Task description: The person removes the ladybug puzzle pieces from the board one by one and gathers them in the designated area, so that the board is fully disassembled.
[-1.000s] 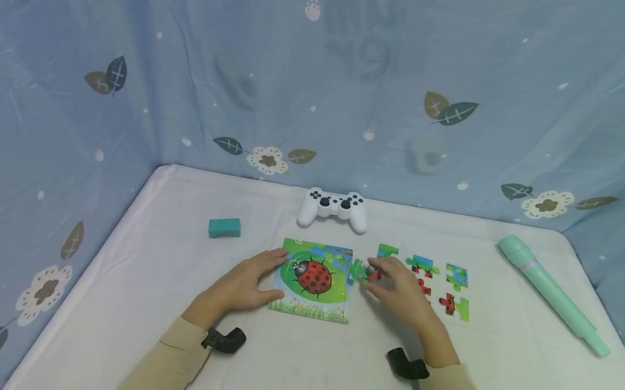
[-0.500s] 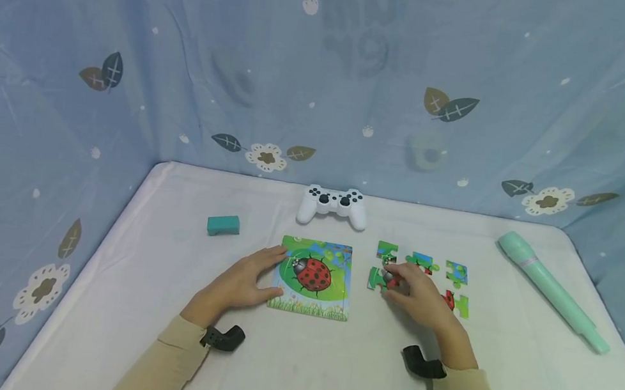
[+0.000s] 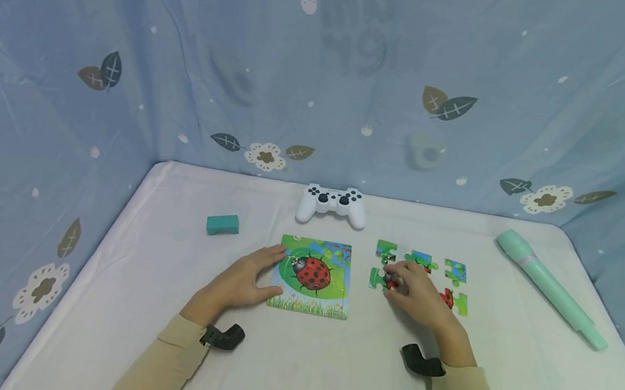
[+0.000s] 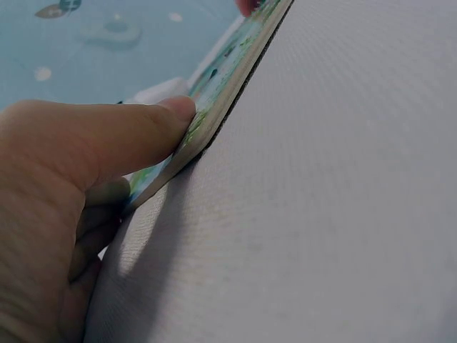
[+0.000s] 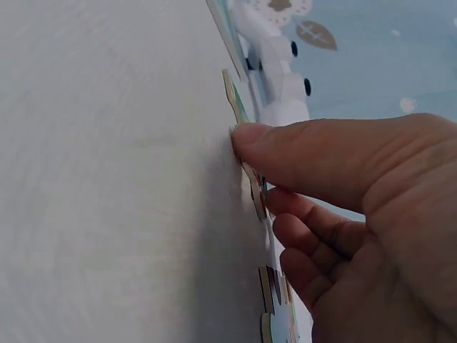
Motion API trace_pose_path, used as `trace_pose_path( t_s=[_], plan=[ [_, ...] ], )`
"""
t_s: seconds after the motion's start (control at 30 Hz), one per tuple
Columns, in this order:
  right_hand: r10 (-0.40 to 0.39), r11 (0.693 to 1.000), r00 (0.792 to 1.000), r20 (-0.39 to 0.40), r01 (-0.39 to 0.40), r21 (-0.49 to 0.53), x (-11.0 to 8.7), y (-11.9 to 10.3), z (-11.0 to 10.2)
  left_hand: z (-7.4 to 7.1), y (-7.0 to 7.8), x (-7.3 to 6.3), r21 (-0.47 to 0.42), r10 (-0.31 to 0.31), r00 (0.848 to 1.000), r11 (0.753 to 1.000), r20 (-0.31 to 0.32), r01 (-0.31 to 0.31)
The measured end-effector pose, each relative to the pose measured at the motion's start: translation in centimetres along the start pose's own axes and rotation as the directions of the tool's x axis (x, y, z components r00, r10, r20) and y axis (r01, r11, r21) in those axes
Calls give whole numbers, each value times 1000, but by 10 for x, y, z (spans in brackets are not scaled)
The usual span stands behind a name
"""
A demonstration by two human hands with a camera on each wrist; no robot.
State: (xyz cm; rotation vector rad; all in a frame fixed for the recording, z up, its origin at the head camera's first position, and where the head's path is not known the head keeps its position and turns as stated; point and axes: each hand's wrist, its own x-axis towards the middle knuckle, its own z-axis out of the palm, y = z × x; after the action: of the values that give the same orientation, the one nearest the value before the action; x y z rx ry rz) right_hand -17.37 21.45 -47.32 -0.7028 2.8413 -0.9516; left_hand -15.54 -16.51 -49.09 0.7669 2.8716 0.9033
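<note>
A square ladybug puzzle board (image 3: 311, 277) lies flat on the table. My left hand (image 3: 241, 282) rests against its left side, the thumb touching the edge; in the left wrist view the thumb (image 4: 136, 132) lies on the board's rim. To the right of the board, my right hand (image 3: 419, 294) pinches a green puzzle piece (image 3: 376, 279) with red and black print, low at the table. The right wrist view shows the thumb (image 5: 285, 146) on the piece's edge. Loose pieces lie around this hand: a corner piece (image 3: 385, 249), another corner piece (image 3: 456, 270) and a ladybug piece (image 3: 461, 304).
A white game controller (image 3: 332, 205) lies behind the board. At the back left is a small teal block (image 3: 223, 225). A mint-green toy microphone (image 3: 551, 288) lies slanted at the right. Patterned blue cloth (image 3: 325, 81) hangs behind the table.
My right hand has moved right with the puzzle piece, from the board's right edge to below the corner piece, and has hardly moved since. The left hand has stayed at the board.
</note>
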Motion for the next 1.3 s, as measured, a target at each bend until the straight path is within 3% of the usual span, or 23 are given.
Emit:
trace_pose_path(
  t_s=[0.23,0.4,0.67,0.83,1.0,1.13,1.3],
  plan=[
    [10,998,1000,-23,-9,55,1,-6,-1,1,-1,0,2,10,1000,1000,-12,-10],
    [21,991,1000,7,-22,131,3,-17,3,1,-1,0,1,12,1000,1000,-15,-12],
    [-62,984,996,65,51,169,8,-41,17,-1,6,-2,37,9,999,999,-35,-8],
    [-128,977,987,93,110,180,8,-49,27,1,17,0,96,73,997,993,-32,-70],
    [-187,969,981,51,176,171,9,-52,38,7,31,2,107,134,991,985,24,-135],
    [-236,965,972,4,234,120,10,-54,47,13,41,2,107,196,979,974,63,-202],
    [-230,971,972,47,226,83,10,-54,52,20,46,2,86,263,959,958,103,-272]
  ],
)
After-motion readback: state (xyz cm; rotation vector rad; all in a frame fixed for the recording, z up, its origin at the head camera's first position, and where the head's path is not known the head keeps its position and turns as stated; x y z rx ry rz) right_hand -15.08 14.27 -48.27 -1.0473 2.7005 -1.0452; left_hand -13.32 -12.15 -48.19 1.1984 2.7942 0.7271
